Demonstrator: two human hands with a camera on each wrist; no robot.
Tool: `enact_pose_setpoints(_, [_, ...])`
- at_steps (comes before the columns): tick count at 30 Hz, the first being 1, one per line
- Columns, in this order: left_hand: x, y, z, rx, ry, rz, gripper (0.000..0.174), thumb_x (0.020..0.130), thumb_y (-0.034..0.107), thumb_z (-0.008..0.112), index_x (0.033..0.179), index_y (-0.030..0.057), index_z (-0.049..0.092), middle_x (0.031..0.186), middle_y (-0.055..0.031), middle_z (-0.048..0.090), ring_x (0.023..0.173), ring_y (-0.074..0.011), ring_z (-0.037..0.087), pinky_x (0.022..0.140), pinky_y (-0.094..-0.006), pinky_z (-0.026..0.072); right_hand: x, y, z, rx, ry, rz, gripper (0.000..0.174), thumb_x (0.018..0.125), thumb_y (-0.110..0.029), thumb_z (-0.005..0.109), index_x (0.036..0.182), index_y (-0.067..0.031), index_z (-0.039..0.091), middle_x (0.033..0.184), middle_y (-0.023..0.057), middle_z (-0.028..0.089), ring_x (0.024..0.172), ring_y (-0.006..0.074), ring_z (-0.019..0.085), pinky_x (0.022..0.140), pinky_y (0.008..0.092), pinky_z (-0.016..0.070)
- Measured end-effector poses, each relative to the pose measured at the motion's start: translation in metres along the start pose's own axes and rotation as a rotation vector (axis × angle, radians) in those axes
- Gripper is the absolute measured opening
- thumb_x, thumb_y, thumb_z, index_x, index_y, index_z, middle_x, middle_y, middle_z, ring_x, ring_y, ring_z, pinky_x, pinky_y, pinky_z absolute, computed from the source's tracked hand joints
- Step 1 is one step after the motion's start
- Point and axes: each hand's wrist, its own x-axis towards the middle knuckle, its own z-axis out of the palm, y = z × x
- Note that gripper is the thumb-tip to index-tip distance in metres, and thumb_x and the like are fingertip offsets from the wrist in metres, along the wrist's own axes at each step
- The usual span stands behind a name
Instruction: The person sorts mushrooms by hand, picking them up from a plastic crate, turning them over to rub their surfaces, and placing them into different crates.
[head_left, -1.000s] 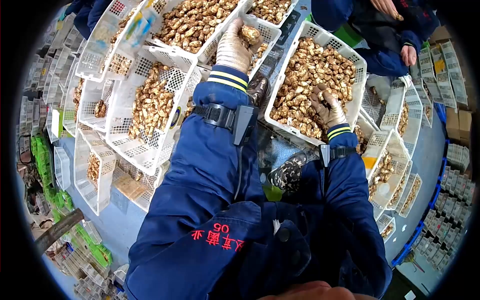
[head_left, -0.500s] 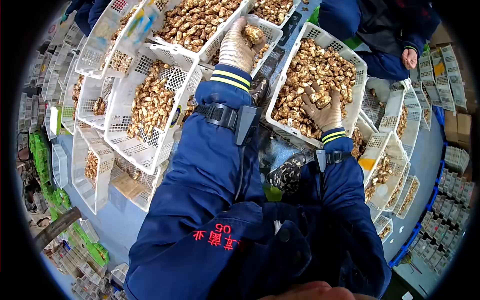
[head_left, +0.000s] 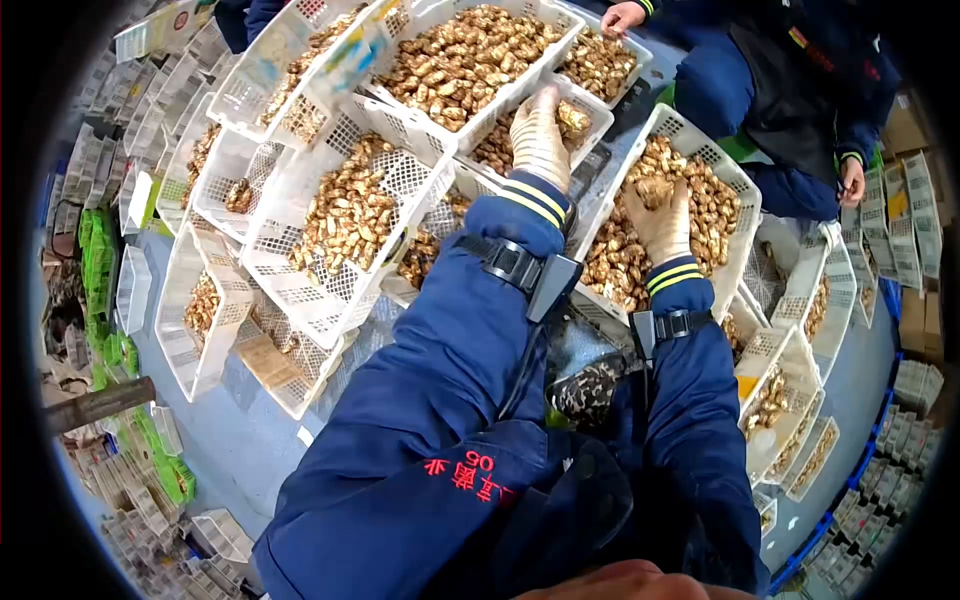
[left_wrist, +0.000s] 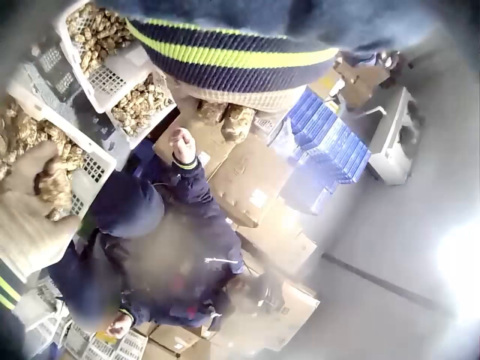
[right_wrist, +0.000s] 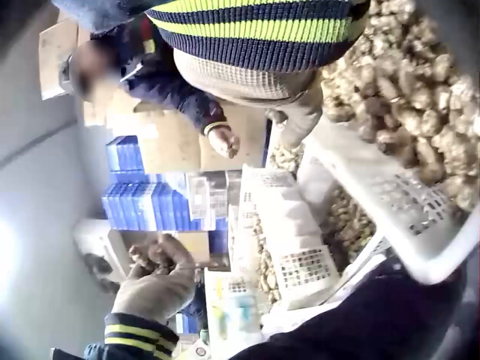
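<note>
My left hand (head_left: pixel 541 142), in a pale ribbed glove, holds mushrooms over a small white crate (head_left: pixel 607 118) in the head view. One brown-and-cream mushroom (left_wrist: pixel 238 124) juts out below the glove in the left wrist view, with another beside it. The right wrist view shows the same hand with mushrooms (right_wrist: pixel 154 256) in its curled fingers. My gloved right hand (head_left: pixel 664 226) is above the mushroom pile in the right-hand crate (head_left: pixel 752 205). Between its thumb and fingers it grips a stout mushroom (left_wrist: pixel 54 184).
White crates of mushrooms surround me, including a large crate (head_left: pixel 262 262) on the left and a tilted crate (head_left: pixel 180 345) below it. Opposite sits another person (head_left: pixel 770 95) in dark blue. Green crates (head_left: pixel 97 265) stand far left; cardboard boxes (left_wrist: pixel 251 176) and blue crates (left_wrist: pixel 326 135) lie beyond.
The head view has turned, shifting the crates right and slightly down. My right hand has closed from spread fingers around a mushroom. The left hand keeps its mushrooms.
</note>
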Motion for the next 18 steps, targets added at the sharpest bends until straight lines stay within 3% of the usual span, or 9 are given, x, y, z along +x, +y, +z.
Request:
enact_pose_setpoints(2, [-0.013,0.018,0.008,-0.042,0.116,-0.002,0.023,0.087,0.029,0.058,0.104,0.0134,0.055,0.102,-0.0062,0.053,0.086,-0.0200,0.054,0.068,-0.0379,0.0517,0.005,-0.005,0.056,-0.138,-0.174,-0.114,0.120,0.067,-0.067,0.067,0.144,0.0002,0.004,0.145,0.0266,0.017,0.134,0.0384,0.023,0.109,0.0515,0.0256])
enact_pose_setpoints(4, [-0.012,0.026,0.008,-0.095,0.149,0.052,0.024,0.087,0.030,0.057,0.101,0.0104,0.054,0.087,-0.0054,0.056,0.075,-0.0169,0.056,0.062,-0.0337,0.0522,0.011,-0.011,0.077,-0.232,-0.214,-0.175,0.118,0.069,-0.068,0.065,0.144,0.0009,0.006,0.145,0.0276,0.018,0.133,0.0390,0.026,0.109,0.0494,0.0273])
enact_pose_setpoints(6, [-0.016,0.030,0.014,-0.104,0.278,0.045,0.023,0.088,0.029,0.058,0.099,0.0099,0.054,0.082,-0.0044,0.057,0.072,-0.0161,0.056,0.060,-0.0327,0.0518,0.008,-0.012,0.068,-0.313,-0.230,-0.197,0.112,0.072,-0.066,0.062,0.143,0.0020,0.009,0.145,0.0281,0.020,0.132,0.0392,0.029,0.109,0.0464,0.0290])
enact_pose_setpoints(7, [-0.009,0.028,0.008,-0.173,0.149,0.032,0.020,0.088,0.028,0.058,0.098,0.0110,0.055,0.083,-0.0035,0.057,0.071,-0.0156,0.056,0.059,-0.0311,0.0514,0.003,-0.011,0.063,-0.336,-0.192,-0.143,0.110,0.074,-0.065,0.062,0.143,0.0022,0.009,0.145,0.0283,0.020,0.132,0.0391,0.029,0.109,0.0458,0.0287])
enact_pose_setpoints(10, [-0.017,0.031,0.012,-0.145,0.255,0.052,0.017,0.089,0.027,0.058,0.096,0.0128,0.054,0.082,-0.0022,0.057,0.068,-0.0143,0.056,0.055,-0.0284,0.0510,-0.017,-0.003,0.027,-0.418,-0.132,0.009,0.097,0.079,-0.057,0.061,0.142,0.0032,0.017,0.143,0.0281,0.027,0.131,0.0374,0.033,0.108,0.0444,0.0302])
enact_pose_setpoints(12, [-0.007,0.024,0.003,-0.208,0.207,0.060,0.019,0.087,0.029,0.060,0.096,0.0131,0.054,0.083,-0.0025,0.056,0.071,-0.0156,0.056,0.057,-0.0304,0.0517,-0.027,0.004,0.003,-0.370,-0.060,0.096,0.076,0.087,-0.046,0.057,0.139,0.0006,0.028,0.139,0.0224,0.037,0.128,0.0328,0.039,0.107,0.0414,0.0334])
enact_pose_setpoints(14, [-0.010,0.028,0.002,-0.210,0.181,0.058,0.021,0.086,0.029,0.061,0.096,0.0131,0.053,0.082,-0.0023,0.056,0.072,-0.0160,0.056,0.057,-0.0308,0.0519,-0.040,0.010,-0.014,-0.358,-0.022,0.129,0.072,0.087,-0.044,0.057,0.138,-0.0002,0.031,0.137,0.0197,0.041,0.126,0.0311,0.041,0.106,0.0407,0.0353])
enact_pose_setpoints(15, [-0.008,0.032,0.006,-0.198,0.273,0.040,0.023,0.085,0.030,0.063,0.096,0.0128,0.054,0.082,-0.0024,0.055,0.071,-0.0160,0.056,0.057,-0.0294,0.0517,-0.045,0.010,-0.021,-0.364,-0.006,0.160,0.069,0.088,-0.043,0.056,0.137,-0.0011,0.033,0.137,0.0177,0.041,0.123,0.0294,0.044,0.103,0.0399,0.0376])
enact_pose_setpoints(18, [0.008,0.045,-0.012,-0.342,0.304,0.096,0.026,0.085,0.034,0.061,0.083,0.0094,0.053,0.076,-0.0051,0.056,0.066,-0.0152,0.055,0.055,-0.0269,0.0509,-0.060,0.014,-0.041,-0.401,0.015,0.126,0.065,0.087,-0.045,0.057,0.133,-0.0023,0.040,0.121,0.0115,0.052,0.110,0.0254,0.052,0.095,0.0388,0.0430])
